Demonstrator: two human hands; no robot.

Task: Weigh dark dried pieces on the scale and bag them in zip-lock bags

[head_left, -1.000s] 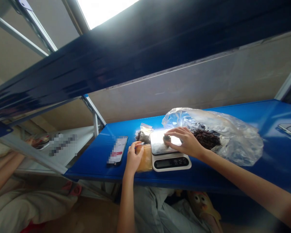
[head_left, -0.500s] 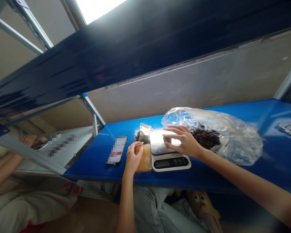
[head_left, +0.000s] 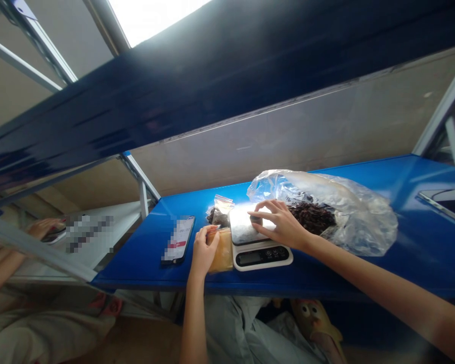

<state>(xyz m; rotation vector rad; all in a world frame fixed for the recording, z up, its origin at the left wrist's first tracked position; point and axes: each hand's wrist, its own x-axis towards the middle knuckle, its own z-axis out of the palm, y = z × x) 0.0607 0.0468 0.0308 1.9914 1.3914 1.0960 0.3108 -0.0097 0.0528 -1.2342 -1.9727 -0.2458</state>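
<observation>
Your right hand [head_left: 282, 226] is resting open, fingertips on a dark lump [head_left: 255, 218] on the digital kitchen scale [head_left: 261, 256], whose display is too small to read; your left hand [head_left: 202, 251] is pinching an amber packet [head_left: 223, 251] beside the scale on the blue shelf [head_left: 364, 275].

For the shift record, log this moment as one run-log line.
left hand: amber pouch / right hand: dark lump on digital scale / beside: clear bag of dark pieces

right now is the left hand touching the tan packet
Touching: the head view shows the left hand lying over the edge of the tan packet, with no gap between them.
</observation>
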